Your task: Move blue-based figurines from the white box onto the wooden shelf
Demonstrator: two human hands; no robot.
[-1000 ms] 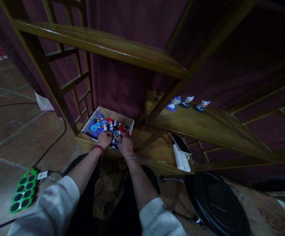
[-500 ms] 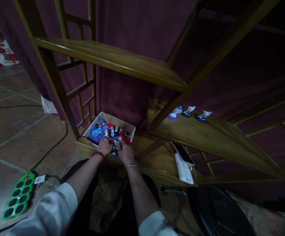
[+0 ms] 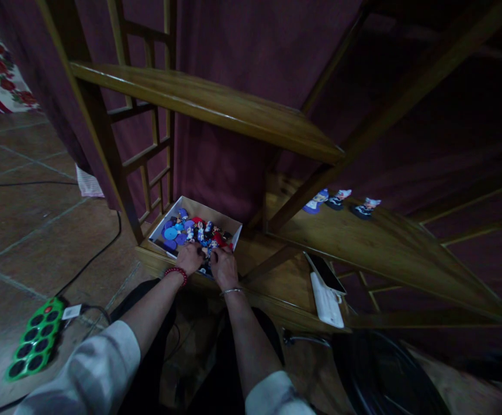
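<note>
A shallow cardboard box (image 3: 229, 220) stands on the low wooden shelf, filled with small toy figurines (image 3: 200, 231) and round blue and purple bases (image 3: 170, 233). My left hand (image 3: 190, 257), with a red bead bracelet, reaches over the box's front edge, fingers curled inward. Close beside it, my right hand (image 3: 223, 268), wearing a silver bangle, dips into the front right of the box with fingers bent together. Both sets of fingertips face each other among the figurines. What they pinch is too small and dark to name.
Three figurines, one of them a purple-based figurine (image 3: 315, 202), stand on the raised shelf (image 3: 363, 248) to the right. Below lie a phone (image 3: 325, 272) and a white case-like object (image 3: 327, 302). A green power strip (image 3: 37, 340) rests on the tiled floor. Wooden posts frame the box.
The camera view has shifted slightly, so the shelf and its figurines appear a little further right. Both hands stay in the box with only small finger movement.
</note>
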